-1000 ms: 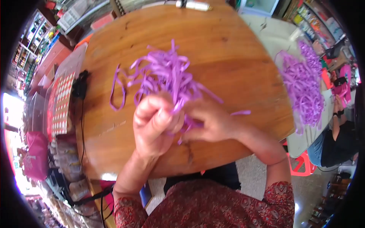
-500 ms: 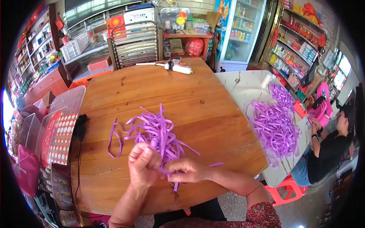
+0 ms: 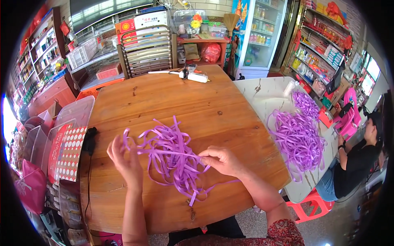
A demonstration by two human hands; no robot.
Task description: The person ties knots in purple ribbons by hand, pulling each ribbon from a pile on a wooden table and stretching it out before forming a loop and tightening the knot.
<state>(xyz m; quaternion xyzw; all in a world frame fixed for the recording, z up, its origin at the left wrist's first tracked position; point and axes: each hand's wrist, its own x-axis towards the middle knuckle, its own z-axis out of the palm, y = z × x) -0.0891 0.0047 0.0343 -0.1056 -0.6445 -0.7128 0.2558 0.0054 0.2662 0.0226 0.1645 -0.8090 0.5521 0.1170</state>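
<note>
A loose tangle of flat purple ribbon lies on the wooden table in front of me. One length stretches above it from hand to hand. My right hand pinches this ribbon between thumb and fingertips at the right side of the tangle. To the left of it, my left hand is raised with its fingers bent around the other end, which loops up past the fingertips. The thumb stands somewhat apart there, and the exact grip is partly hidden. A thin tail of ribbon runs right, below my right wrist.
The brown wooden table fills the middle. Beside it on the right, a white table bears a big purple ribbon heap. A seated person is at its far side. A white power strip and a black cable lie near the edges.
My hands were close together over the near part of the tangle. They have moved apart, left hand leftward and right hand up to the right, with a ribbon drawn out between them.
</note>
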